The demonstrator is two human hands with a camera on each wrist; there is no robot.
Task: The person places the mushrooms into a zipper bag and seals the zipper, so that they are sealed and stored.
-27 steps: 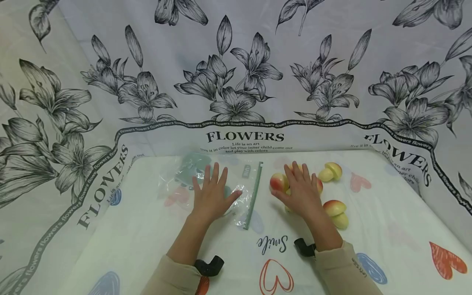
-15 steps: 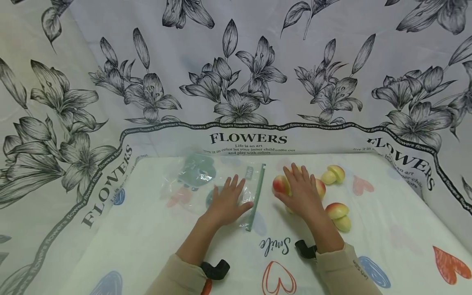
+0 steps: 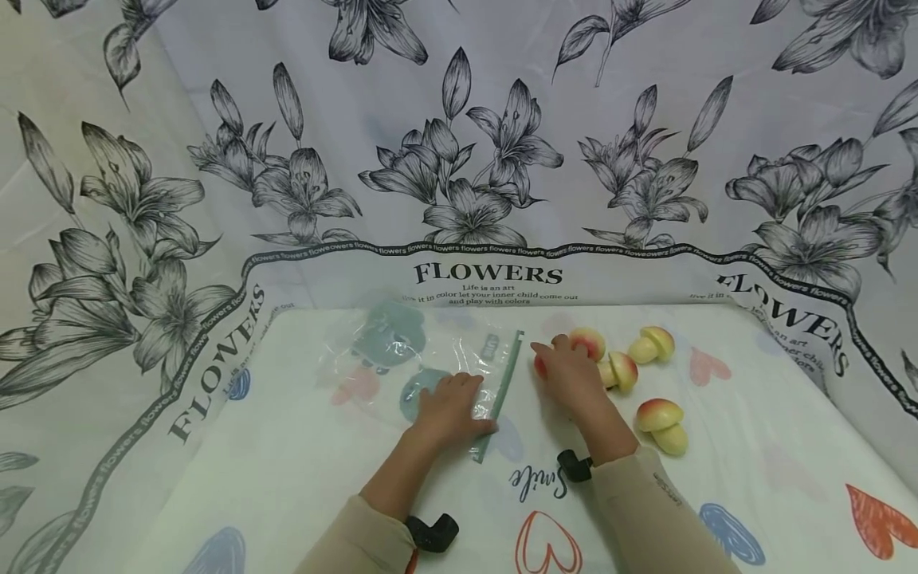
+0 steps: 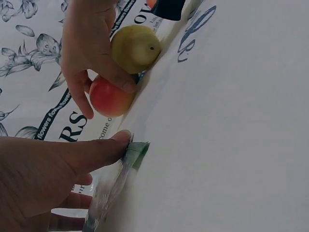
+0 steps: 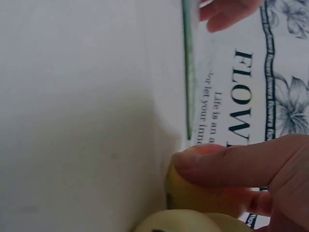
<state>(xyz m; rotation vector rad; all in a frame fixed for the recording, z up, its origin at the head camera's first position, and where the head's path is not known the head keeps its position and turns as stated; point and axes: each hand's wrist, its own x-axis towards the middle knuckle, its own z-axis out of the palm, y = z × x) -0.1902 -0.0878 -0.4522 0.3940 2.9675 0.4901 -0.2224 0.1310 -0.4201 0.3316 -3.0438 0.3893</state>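
My left hand (image 3: 450, 410) rests at the green-strip end of a clear zip bag (image 3: 466, 343). In the left wrist view its thumb lies straight at the corner of the green strip (image 4: 137, 152), with the other fingers over the plastic. My right hand (image 3: 574, 379) holds a red-and-yellow toy mushroom (image 4: 111, 98) between thumb and fingers. In the right wrist view the thumb presses on that mushroom's yellow side (image 5: 190, 188). Other toy mushrooms lie close by: one (image 3: 588, 343) just behind the hand, another (image 3: 619, 371) at its right side.
Two more toy mushrooms lie to the right, one farther back (image 3: 651, 344) and one nearer (image 3: 662, 426). A white cloth with printed hearts (image 3: 782, 510) covers the table. Behind it hangs a flower-print curtain (image 3: 488, 215). Black mounts (image 3: 433, 532) sit at both cuffs.
My left hand has slid right and nearer across the bag to its green strip. The right hand, earlier spread over the mushrooms, has shifted left, and its fingers now curl round one.
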